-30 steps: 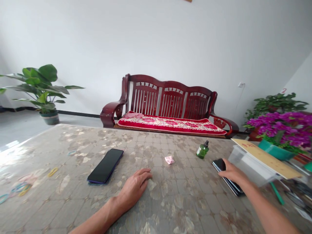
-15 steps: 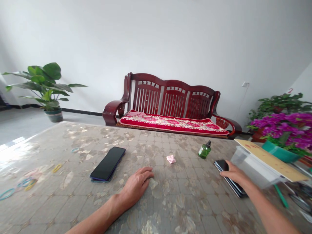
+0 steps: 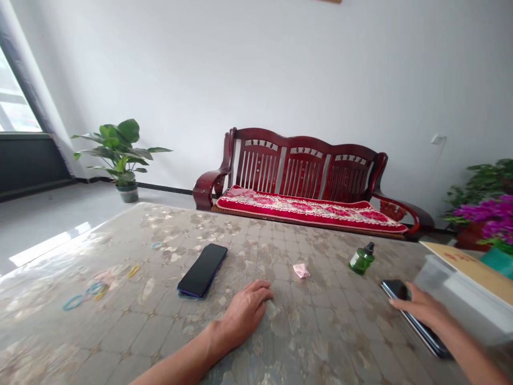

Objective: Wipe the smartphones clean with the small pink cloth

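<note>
My left hand (image 3: 247, 312) lies palm down on the table, fingers stretched out and a little bent, with nothing in it. To its left is a black-screened phone (image 3: 203, 271) resting on another flat thing whose edge shows beneath. At the right, my right hand (image 3: 424, 306) is closed over a dark phone (image 3: 429, 337), thumb on the near side; the other fingers are partly hidden. That phone lies at a slant on the table or just above it; I cannot tell which. A crumpled pink piece (image 3: 301, 271) and a green spray bottle (image 3: 362, 260) stand between the hands, farther back.
Several coloured bands (image 3: 95, 289) lie on the left of the patterned table (image 3: 160, 342). A clear plastic box (image 3: 460, 299) with a tan board (image 3: 473, 267) on top is beside my right hand. Purple flowers (image 3: 487, 216) rise behind it. A red wooden bench (image 3: 304, 171) faces the table.
The view has swung left, so everything appears farther right. My left hand keeps its place on the table. My right hand still holds the dark phone near the box.
</note>
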`<act>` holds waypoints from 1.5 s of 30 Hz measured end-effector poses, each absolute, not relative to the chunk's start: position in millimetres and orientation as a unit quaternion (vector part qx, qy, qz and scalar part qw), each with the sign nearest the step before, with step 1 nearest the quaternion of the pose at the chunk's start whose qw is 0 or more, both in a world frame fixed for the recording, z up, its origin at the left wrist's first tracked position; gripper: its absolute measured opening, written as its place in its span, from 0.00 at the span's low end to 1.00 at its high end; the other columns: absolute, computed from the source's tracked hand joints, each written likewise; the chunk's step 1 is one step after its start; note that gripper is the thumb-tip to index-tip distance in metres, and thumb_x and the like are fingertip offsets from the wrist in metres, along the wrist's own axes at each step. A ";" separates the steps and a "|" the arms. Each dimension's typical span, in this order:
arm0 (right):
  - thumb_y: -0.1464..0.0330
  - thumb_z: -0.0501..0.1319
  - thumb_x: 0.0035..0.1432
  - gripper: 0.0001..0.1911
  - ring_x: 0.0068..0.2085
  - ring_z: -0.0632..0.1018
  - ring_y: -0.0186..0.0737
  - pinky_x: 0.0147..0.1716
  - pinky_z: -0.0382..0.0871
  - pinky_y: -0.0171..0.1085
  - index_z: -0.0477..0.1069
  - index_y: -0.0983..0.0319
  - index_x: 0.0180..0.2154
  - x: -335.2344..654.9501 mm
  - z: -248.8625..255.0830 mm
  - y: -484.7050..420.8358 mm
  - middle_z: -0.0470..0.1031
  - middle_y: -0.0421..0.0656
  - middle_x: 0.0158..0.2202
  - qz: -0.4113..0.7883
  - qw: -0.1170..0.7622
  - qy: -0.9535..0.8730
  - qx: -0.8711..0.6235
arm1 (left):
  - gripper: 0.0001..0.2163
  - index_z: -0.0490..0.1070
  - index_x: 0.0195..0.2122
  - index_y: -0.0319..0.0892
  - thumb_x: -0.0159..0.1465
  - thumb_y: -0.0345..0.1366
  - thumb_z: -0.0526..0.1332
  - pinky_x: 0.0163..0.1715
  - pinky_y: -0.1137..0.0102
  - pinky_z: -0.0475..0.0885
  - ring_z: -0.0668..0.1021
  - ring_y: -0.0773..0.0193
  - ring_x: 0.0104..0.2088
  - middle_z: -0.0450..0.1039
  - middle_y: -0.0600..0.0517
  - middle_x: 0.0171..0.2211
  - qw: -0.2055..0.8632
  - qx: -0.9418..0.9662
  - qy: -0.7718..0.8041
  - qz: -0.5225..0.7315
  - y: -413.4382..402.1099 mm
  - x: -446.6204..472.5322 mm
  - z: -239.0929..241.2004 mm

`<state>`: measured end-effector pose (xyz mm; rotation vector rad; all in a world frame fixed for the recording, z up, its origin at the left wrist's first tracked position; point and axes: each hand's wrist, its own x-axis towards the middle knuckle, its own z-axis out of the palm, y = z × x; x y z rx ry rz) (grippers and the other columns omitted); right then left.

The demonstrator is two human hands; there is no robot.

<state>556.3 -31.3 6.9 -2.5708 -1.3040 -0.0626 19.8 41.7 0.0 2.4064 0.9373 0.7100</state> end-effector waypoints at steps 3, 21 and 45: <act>0.51 0.55 0.52 0.33 0.52 0.73 0.68 0.46 0.67 0.59 0.68 0.60 0.56 499.3 16.4 -28.0 0.72 0.57 0.54 -0.117 0.118 -0.466 -0.869 | 0.16 0.75 0.44 0.45 0.60 0.24 0.54 0.56 0.68 0.68 0.74 0.61 0.53 0.73 0.50 0.52 0.233 0.870 0.348 0.260 40.2 21.1 0.6; 0.57 0.58 0.60 0.14 0.37 0.76 0.40 0.32 0.62 0.34 0.74 0.59 0.38 277.6 9.3 60.4 0.74 0.46 0.41 0.058 0.196 -0.586 -0.784 | 0.23 0.63 0.60 0.40 0.64 0.33 0.58 0.60 0.56 0.59 0.60 0.47 0.63 0.64 0.42 0.61 -0.017 0.770 0.615 0.168 78.8 -24.9 51.6; 0.56 0.54 0.63 0.13 0.42 0.78 0.44 0.40 0.68 0.37 0.73 0.54 0.40 264.9 -7.4 46.7 0.79 0.42 0.41 0.051 0.395 -0.632 -0.665 | 0.24 0.61 0.58 0.39 0.61 0.42 0.56 0.38 0.59 0.70 0.74 0.42 0.49 0.69 0.36 0.49 0.006 0.698 0.716 -0.004 107.4 -60.3 50.6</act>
